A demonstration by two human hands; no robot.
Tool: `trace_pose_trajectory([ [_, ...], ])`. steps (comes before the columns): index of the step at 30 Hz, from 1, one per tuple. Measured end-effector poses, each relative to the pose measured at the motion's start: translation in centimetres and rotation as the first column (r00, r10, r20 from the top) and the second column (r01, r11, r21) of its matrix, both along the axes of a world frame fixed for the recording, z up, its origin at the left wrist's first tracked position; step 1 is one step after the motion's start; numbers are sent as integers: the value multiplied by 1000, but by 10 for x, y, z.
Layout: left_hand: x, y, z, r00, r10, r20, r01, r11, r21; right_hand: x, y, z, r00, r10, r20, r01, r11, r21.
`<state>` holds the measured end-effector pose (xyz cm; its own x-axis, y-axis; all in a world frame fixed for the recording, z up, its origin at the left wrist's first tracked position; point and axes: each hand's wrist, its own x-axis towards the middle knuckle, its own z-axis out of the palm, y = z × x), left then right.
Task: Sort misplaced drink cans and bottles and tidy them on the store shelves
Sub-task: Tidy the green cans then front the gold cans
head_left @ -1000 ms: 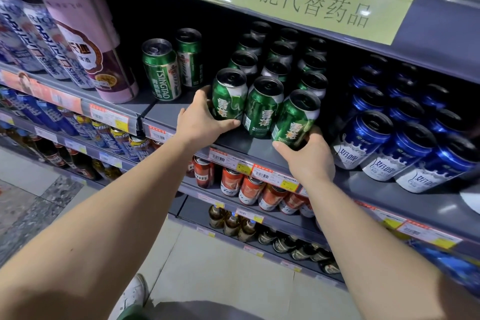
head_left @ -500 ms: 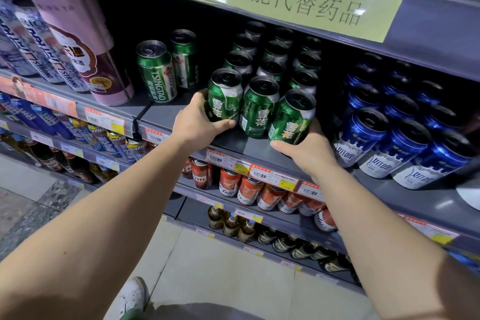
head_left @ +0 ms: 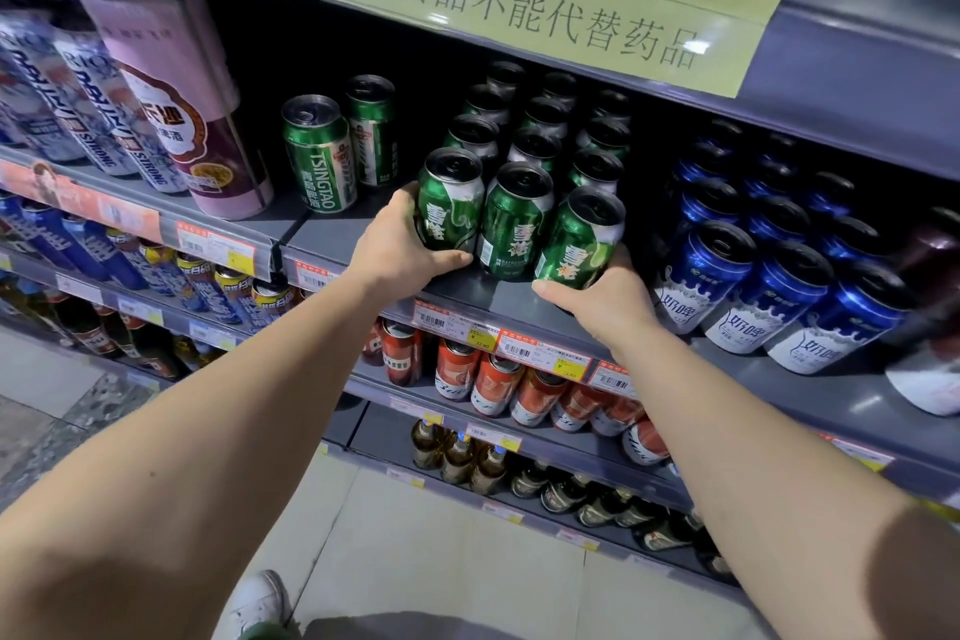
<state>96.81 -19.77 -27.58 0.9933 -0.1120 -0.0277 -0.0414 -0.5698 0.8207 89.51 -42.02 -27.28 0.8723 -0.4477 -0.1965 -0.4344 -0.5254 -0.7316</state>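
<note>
Three green beer cans stand in the front row on the grey shelf [head_left: 498, 301]: left can [head_left: 449, 203], middle can [head_left: 514, 224], right can [head_left: 584, 239]. More green cans line up behind them. My left hand [head_left: 400, 244] grips the left can, thumb under its base. My right hand [head_left: 602, 299] wraps round the lower side of the right can, which tilts slightly. Both cans rest on the shelf.
Two Tsingtao cans [head_left: 319, 156] stand to the left, beside a tall purple can [head_left: 182, 104] and white-blue cans. Blue milk-beer cans [head_left: 701, 276] fill the shelf to the right. Red cans [head_left: 493, 379] and bottles [head_left: 457, 452] sit on lower shelves. A green sign [head_left: 519, 0] hangs above.
Both hands have stayed on the outer green cans, drawing the front row slightly forward and together. The camera view has tilted up a little.
</note>
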Motion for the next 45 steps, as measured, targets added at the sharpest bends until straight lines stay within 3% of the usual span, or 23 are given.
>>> trace_pose_trajectory([
  [7, -21, 15, 33, 996, -73, -59, 73, 997, -7, -29, 24, 32, 994, -110, -23, 111, 993, 26],
  [10, -32, 19, 60, 990, -114, -89, 115, 993, 9, -49, 41, 48, 992, -126, 8, 124, 986, 115],
  [18, -110, -5, 104, 997, -71, 28, 70, 996, 52, -138, 23, 89, 990, -53, 128, 26, 978, 206],
  [25, -236, -61, 135, 995, -97, 32, 93, 990, 103, -263, -45, 135, 981, -9, 194, -5, 998, 70],
  [29, -282, -73, 175, 986, -107, 128, 91, 988, 126, -309, -62, 174, 972, -29, 232, 19, 999, 46],
  [40, -394, -42, 246, 904, -310, 294, 269, 948, 172, -432, -16, 222, 939, -75, 335, 73, 997, 18],
  [45, -401, -40, 269, 911, -282, 302, 280, 959, 50, -426, -13, 247, 922, -93, 376, 85, 996, 37],
])
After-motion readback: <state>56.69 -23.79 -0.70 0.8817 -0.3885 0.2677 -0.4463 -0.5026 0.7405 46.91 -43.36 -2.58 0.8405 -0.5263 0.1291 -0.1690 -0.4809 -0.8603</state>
